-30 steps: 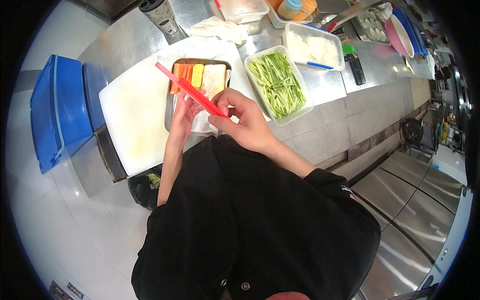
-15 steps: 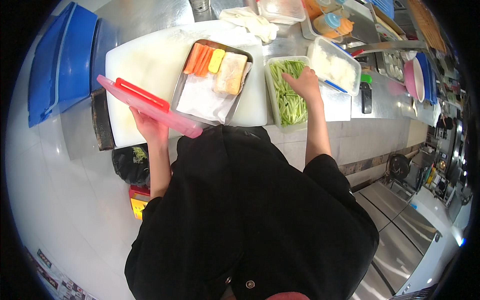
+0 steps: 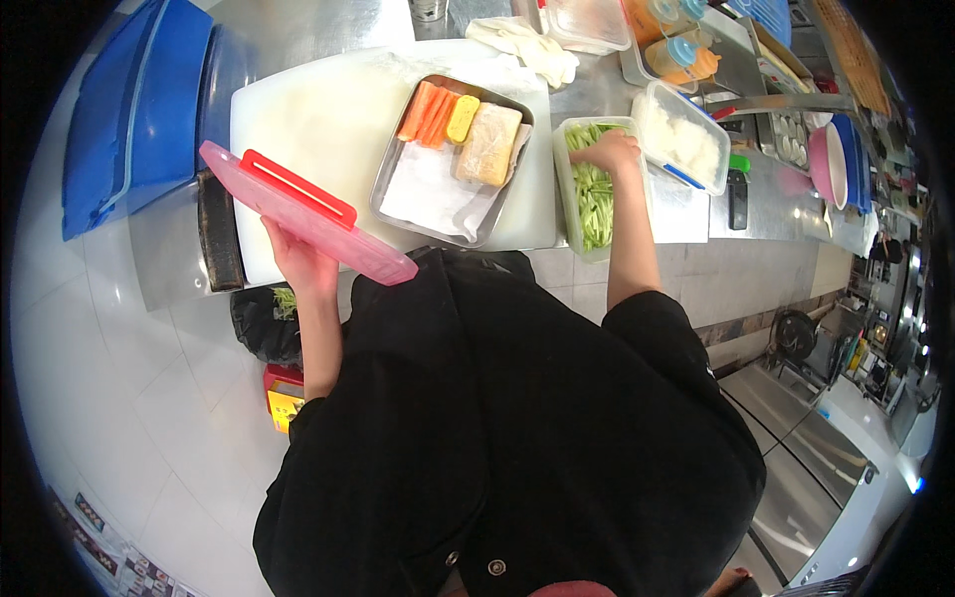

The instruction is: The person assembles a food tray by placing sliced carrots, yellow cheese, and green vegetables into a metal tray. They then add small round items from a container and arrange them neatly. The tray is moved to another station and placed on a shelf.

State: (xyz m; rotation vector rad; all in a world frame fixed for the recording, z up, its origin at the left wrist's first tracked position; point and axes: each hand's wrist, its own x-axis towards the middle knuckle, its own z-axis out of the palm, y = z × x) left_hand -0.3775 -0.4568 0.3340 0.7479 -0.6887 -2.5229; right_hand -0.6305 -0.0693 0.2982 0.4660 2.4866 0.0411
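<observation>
Left hand (image 3: 298,261), left of centre: closed from beneath around the lower edge of a pink lid (image 3: 303,212) with a red clip bar; thumb side hidden, grip otherwise firm on the lid. Lid held clear of the white cutting board (image 3: 308,109), over its lower-left corner; long axis running from upper left to lower right of the frame, red bar parallel to that axis, flat face tilted upward.

Right hand (image 3: 607,151), upper centre-right: fingers curled down into the clear container (image 3: 589,184) of green vegetable strips, apparently pinching some; exact pinch not discernible.

Step judged in hand: container uncovered, strips being taken. Next move likely calls for a lift clear of the container wall toward the metal tray (image 3: 453,159), just left, holding orange sticks, a yellow piece and a tan block on paper.
</observation>
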